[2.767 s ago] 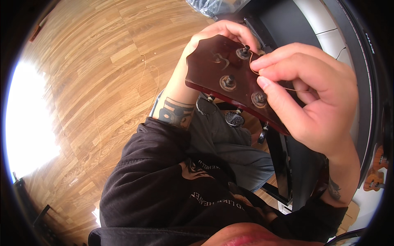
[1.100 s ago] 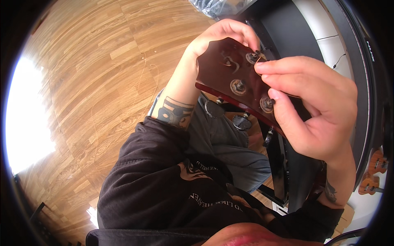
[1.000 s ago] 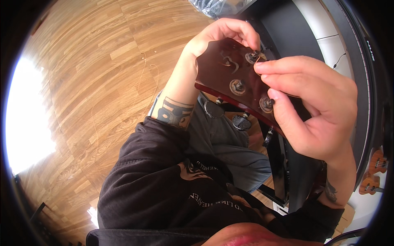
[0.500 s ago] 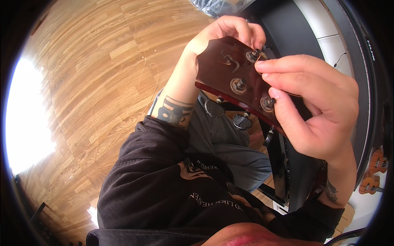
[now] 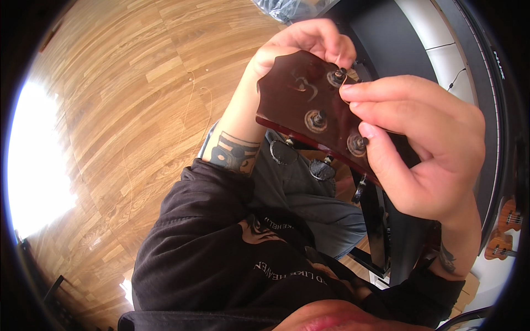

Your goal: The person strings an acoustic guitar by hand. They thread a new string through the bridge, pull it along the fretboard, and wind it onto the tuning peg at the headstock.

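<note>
Glossy dark red-brown wood, cut with a scalloped end, makes up the headstock [image 5: 295, 105], which is held tilted above the person's lap. Beyond its far edge is the left hand [image 5: 312, 41], its wrist passing behind the wood; its fingers curl close together beside the far post [image 5: 337, 76], and whether they grip anything cannot be told. To the right of the headstock, partly covering it, is the right hand [image 5: 425, 132]. Its fingers are drawn nearly together, the thumb a little below the other two tips, and they have hold of a thin copper-coloured string [image 5: 345, 83] that leads to the far post. Two more posts stand on the headstock's face: the middle post [image 5: 316, 120], and the near post [image 5: 358, 144] just beside the right thumb. Three dark tuning knobs [image 5: 322, 169] stick out along the headstock's near edge, above grey-blue jeans [image 5: 331, 215]. Left of the headstock, loose strings [image 5: 210, 105] lie curled across the wooden floor [image 5: 138, 66]; beyond it sits clear plastic wrapping [image 5: 284, 8]. Far to its right are two small wooden instruments [image 5: 499, 245] with strings.
</note>
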Demonstrator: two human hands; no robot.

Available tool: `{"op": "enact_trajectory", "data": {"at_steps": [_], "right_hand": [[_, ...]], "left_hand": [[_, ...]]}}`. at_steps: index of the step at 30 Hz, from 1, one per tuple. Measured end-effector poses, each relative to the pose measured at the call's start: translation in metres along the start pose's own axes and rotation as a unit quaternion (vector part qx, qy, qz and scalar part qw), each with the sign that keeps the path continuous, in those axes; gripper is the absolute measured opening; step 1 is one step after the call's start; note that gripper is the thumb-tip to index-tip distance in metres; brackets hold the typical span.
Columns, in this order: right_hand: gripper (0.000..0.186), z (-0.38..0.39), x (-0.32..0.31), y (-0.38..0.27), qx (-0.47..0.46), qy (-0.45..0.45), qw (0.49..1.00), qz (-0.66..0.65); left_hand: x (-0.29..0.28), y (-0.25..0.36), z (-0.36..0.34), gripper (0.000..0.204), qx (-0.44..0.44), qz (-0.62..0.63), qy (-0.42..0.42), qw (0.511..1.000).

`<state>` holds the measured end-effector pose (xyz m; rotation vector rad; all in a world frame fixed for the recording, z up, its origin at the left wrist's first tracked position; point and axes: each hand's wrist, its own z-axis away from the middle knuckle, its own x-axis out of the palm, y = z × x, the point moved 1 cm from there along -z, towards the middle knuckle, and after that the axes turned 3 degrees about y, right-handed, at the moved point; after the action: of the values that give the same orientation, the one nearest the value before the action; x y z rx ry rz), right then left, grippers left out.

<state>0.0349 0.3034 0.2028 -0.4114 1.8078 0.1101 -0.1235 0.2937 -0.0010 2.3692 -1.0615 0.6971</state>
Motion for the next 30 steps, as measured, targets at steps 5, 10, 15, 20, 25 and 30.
{"op": "enact_trajectory", "data": {"at_steps": [5, 10, 15, 20, 25, 30], "right_hand": [[0.024, 0.0, -0.003, -0.001, 0.019, -0.016, 1.0, 0.001], [0.023, -0.002, 0.003, 0.0, -0.009, 0.005, 1.0, -0.014], [0.024, 0.0, 0.001, 0.001, 0.001, -0.005, 1.0, -0.006], [0.024, 0.0, 0.003, 0.002, -0.003, -0.002, 1.0, -0.013], [0.024, 0.001, 0.003, 0.002, -0.007, -0.002, 1.0, -0.007], [0.024, 0.004, 0.002, 0.004, 0.009, -0.003, 1.0, -0.014]], "left_hand": [[0.003, 0.013, 0.007, 0.051, -0.045, -0.097, 0.033, 0.994], [0.002, 0.002, 0.003, 0.043, 0.009, -0.04, 0.002, 0.999], [0.018, 0.008, 0.008, 0.042, -0.03, -0.145, 0.09, 0.985], [0.012, 0.001, 0.005, 0.041, 0.022, -0.04, -0.005, 0.999], [-0.007, -0.002, -0.001, 0.047, -0.012, 0.074, -0.067, 0.995], [0.016, 0.008, 0.005, 0.041, -0.02, -0.117, 0.049, 0.992]]}}
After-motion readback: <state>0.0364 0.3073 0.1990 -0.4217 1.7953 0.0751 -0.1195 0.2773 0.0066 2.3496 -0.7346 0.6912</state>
